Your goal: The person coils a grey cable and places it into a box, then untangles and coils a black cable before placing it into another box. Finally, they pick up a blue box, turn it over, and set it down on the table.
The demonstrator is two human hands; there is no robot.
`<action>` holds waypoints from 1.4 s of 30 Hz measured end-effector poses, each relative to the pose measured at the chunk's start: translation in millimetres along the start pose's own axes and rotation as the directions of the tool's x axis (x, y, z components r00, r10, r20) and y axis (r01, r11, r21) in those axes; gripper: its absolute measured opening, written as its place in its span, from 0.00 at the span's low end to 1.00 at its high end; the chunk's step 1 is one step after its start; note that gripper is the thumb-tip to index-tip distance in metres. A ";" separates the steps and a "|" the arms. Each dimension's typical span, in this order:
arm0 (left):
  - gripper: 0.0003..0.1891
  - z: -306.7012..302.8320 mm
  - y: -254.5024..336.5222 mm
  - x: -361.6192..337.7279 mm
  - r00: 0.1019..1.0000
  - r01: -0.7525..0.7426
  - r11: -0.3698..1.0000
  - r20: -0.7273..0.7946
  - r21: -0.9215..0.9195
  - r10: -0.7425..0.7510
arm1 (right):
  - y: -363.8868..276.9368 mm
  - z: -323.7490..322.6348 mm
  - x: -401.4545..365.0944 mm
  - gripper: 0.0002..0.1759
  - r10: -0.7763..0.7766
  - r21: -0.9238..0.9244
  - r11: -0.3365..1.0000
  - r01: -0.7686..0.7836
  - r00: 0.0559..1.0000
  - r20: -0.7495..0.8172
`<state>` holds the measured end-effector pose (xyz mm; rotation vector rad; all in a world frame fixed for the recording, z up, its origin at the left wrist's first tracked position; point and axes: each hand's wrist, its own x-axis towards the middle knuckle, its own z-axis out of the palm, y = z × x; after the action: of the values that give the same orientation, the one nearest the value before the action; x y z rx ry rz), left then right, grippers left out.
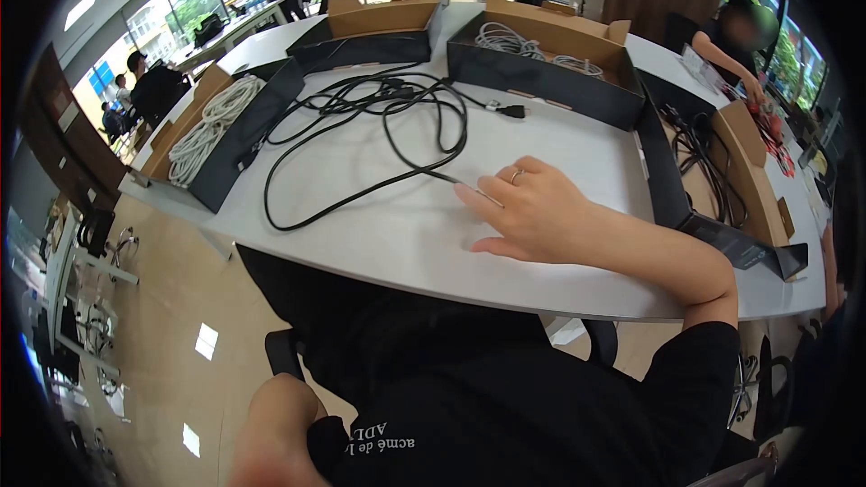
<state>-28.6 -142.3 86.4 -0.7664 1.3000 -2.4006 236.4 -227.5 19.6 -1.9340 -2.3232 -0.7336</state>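
Note:
On the white table (559,140) lies a loosely looped black cable (347,201) with a black plug (514,112) at one end. My right hand (519,209), a ring on one finger, is over the table at the cable's near right end. Its thumb stands apart from the slightly blurred fingers, and the cable runs up to the fingertips. Whether it continues beneath the hand is hidden. At the lower left, only my bent left arm (280,406) shows, blurred toward the bottom edge; the left hand is outside the view.
Around the table stand a box (236,158) of white cables, an open box (361,47), a box (550,81) with grey cables and a box (667,167) with black cables. A person (735,41) reaches toward red cables at the right. The table's near edge borders my lap.

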 end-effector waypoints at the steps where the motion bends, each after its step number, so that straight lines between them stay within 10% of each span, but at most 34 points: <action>1: 0.12 -21.7 7.2 -14.1 0.989 0.101 0.995 0.109 -0.018 -0.099 | -3.2 5.4 4.1 0.30 0.021 0.010 1.000 -0.021 1.000 0.009; 5: 0.30 -88.4 10.9 -74.1 0.892 0.356 0.920 0.235 0.162 -0.386 | -10.9 31.6 32.5 0.26 0.082 0.059 0.995 -0.082 0.997 0.010; 7: 0.25 -111.7 28.1 -82.9 0.487 0.450 0.621 0.406 0.642 -0.773 | -15.5 44.6 56.9 0.23 0.077 0.146 0.986 -0.076 0.997 0.001; 8: 0.20 -114.3 16.5 -100.6 0.451 0.526 0.673 0.500 0.520 -0.740 | -19.3 47.6 73.8 0.22 0.066 0.214 0.975 -0.063 0.998 -0.008; 9: 0.16 -110.3 14.4 -99.4 0.192 0.585 0.511 0.505 0.630 -0.842 | -22.2 47.7 92.7 0.20 0.055 0.274 0.961 -0.047 0.998 -0.023; 12: 0.17 -99.5 8.2 -121.2 -0.288 0.641 0.012 0.254 0.768 -0.923 | -37.8 32.8 140.5 0.18 0.018 0.362 0.930 0.057 0.980 -0.199; 16: 0.26 -106.9 6.8 -157.7 -0.507 0.809 -0.493 -0.043 0.320 -0.861 | -60.1 4.4 179.9 0.20 -0.036 0.455 0.868 0.199 0.939 -0.342; 18: 0.28 -124.8 -10.0 -149.9 -0.694 0.720 -0.685 0.138 0.111 -0.707 | -65.9 -12.3 185.3 0.21 -0.065 0.477 0.859 0.184 0.964 -0.256; 24: 0.29 -132.6 -15.7 -120.5 -0.697 0.715 -0.698 0.137 0.049 -0.704 | -24.3 -27.6 173.9 0.35 -0.268 0.603 0.765 0.228 0.963 -0.025; 33: 0.22 -144.0 -20.7 -120.6 -0.804 0.585 -0.809 0.158 0.046 -0.573 | 128.3 94.5 176.9 0.33 0.131 0.268 0.960 -0.080 0.975 -0.179; 36: 0.22 -149.7 -24.5 -121.3 -0.776 0.616 -0.788 0.165 -0.006 -0.608 | 155.8 82.4 169.5 0.21 0.184 0.532 0.692 -0.488 0.832 0.524; 39: 0.24 -160.8 -30.3 -118.3 -0.741 0.642 -0.752 0.133 -0.149 -0.659 | 170.4 62.5 163.0 0.14 0.274 0.637 0.710 -0.300 0.951 0.142; 42: 0.26 -176.3 -38.9 -109.4 -0.686 0.667 -0.650 0.042 -0.364 -0.727 | 174.1 30.2 158.8 0.16 0.541 0.736 0.602 -0.311 0.836 -0.090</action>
<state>-43.6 52.6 6.6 -3.2138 0.2912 -3.7949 371.5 -49.9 100.9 -1.7214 -1.4905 -0.0493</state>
